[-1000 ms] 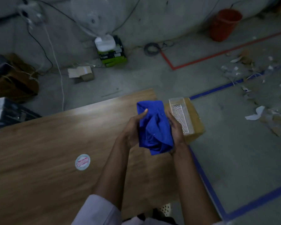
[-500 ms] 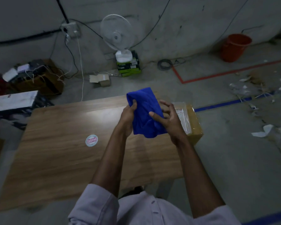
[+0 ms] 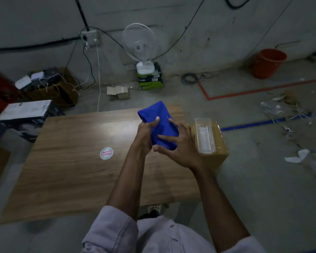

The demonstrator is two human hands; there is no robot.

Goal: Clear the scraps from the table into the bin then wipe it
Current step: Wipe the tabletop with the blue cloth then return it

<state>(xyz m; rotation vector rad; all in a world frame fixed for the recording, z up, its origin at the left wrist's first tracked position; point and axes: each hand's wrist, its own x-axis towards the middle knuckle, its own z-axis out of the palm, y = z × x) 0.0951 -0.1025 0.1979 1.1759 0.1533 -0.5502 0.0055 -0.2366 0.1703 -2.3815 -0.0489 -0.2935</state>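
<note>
Blue cloth (image 3: 155,110) in L hand (image 3: 144,136), R hand (image 3: 180,149)

Level: we read the room as dim and underexposed, with a grey cast.
Glare: we see one soft bright patch on the wooden table (image 3: 71,161), left of the blue cloth (image 3: 161,117).
Shadows: soft and faint, on the floor (image 3: 263,189) under the table's near edge.
Distortion: we see the red tape line (image 3: 263,90) and black wall cable (image 3: 35,45) bowed toward the edges.
Sharpness: centre fairly crisp; corners darker and softer.
</note>
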